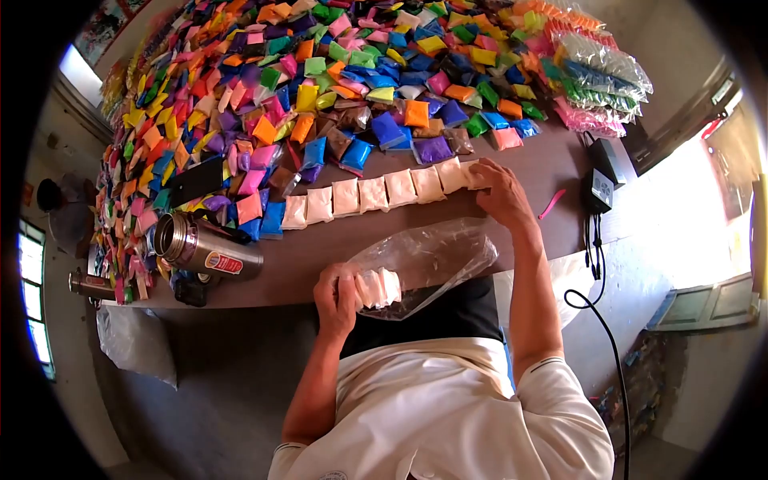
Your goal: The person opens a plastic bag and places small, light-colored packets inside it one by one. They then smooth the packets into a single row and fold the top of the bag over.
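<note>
A row of several pale peach packets (372, 194) lies across the brown table, side by side. At the row's right end, my right hand (500, 192) has its fingers closed over the last packet. My left hand (336, 298) grips a short stack of pale packets (378, 289) near the table's front edge. A clear plastic bag (436, 254) spreads beside that stack, to its right, between my hands. Whether the stack is partly inside the bag is hard to tell.
Many colourful packets (344, 64) cover the table's back and left. A steel flask (210, 246) lies at the left near a black phone (197, 182). Bagged packets (600, 76) sit back right. Black adapters (598, 190) and a pink strip (552, 204) are at the right.
</note>
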